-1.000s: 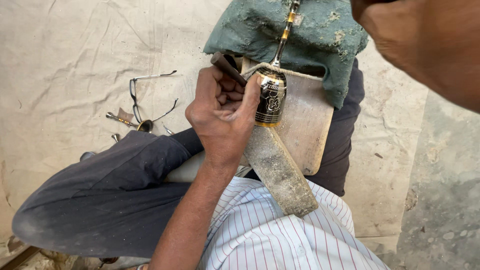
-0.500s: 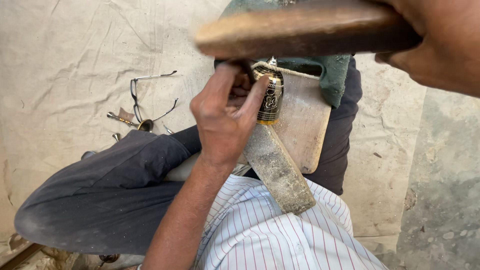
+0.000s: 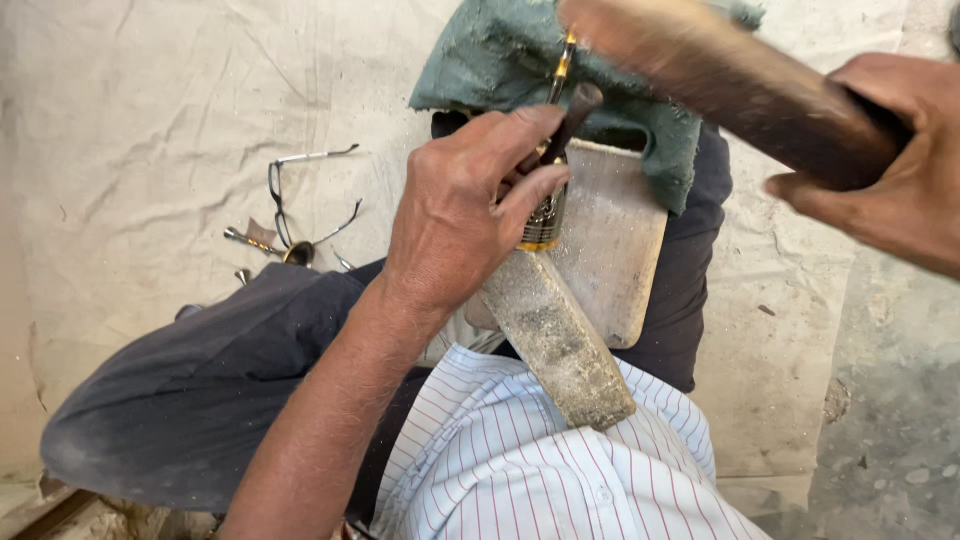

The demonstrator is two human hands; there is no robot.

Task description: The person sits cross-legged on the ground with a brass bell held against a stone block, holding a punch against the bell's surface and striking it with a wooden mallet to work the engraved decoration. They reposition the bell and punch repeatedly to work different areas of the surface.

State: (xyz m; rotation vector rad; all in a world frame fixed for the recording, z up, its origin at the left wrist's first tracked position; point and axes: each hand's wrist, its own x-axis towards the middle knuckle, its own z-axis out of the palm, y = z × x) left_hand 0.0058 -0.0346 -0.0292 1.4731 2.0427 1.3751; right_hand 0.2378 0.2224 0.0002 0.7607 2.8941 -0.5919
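Note:
My left hand (image 3: 462, 205) is closed around a thin dark chisel (image 3: 573, 115) and steadies a patterned gold-and-black metal piece (image 3: 546, 215) against a dusty wooden bar (image 3: 556, 340) that rests on a pale wooden board (image 3: 612, 245) on my lap. My right hand (image 3: 880, 190) grips a blurred wooden mallet (image 3: 720, 75) held above the chisel's top end. A slim gold-and-black rod (image 3: 562, 62) runs up from the piece over a green cloth (image 3: 500, 50).
A pair of spectacles (image 3: 300, 200) and small metal tools (image 3: 265, 245) lie on the beige sheet (image 3: 140, 150) to the left of my knee. Bare grey floor (image 3: 890, 420) shows at the right.
The mallet came into view from the upper right and swung down toward the chisel. My left hand kept its hold with only a small shift.

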